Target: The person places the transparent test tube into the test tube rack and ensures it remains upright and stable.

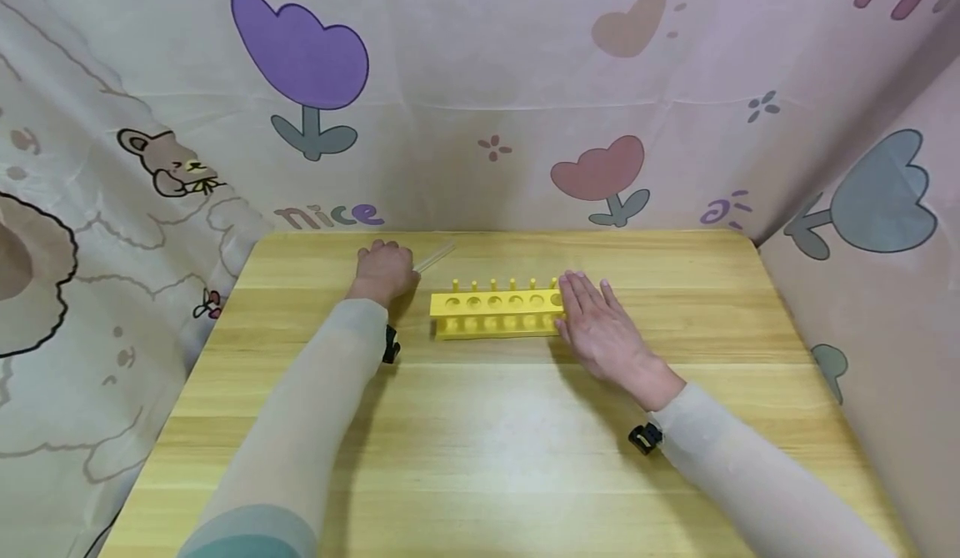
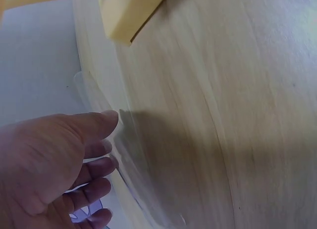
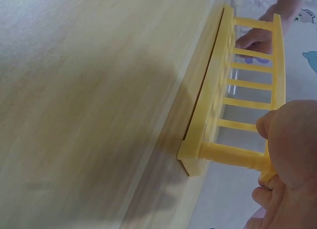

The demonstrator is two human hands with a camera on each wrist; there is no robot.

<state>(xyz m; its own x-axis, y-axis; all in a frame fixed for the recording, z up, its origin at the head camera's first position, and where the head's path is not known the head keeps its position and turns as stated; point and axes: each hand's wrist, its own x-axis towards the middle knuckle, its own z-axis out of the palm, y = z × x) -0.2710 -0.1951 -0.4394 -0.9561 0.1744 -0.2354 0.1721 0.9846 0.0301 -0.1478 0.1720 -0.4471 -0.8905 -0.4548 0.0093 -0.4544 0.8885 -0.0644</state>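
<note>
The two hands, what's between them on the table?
In the head view, a yellow rack stands between the left hand and the right hand, which touches it. A clear tube also sticks out beside the left hand.

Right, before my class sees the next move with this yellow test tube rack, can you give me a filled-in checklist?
1. Yellow test tube rack standing upright on the wooden table: ok.
2. Right hand in contact with the rack's right end: ok.
3. Rack holes free of tubes: ok, none shows in them.
4. Clear test tube positioned over a hole: not ok, it is behind the rack, near its left end.
5. Left hand gripping the tube firmly: cannot tell; the fingertips are at it, but the hold is unclear.
</note>
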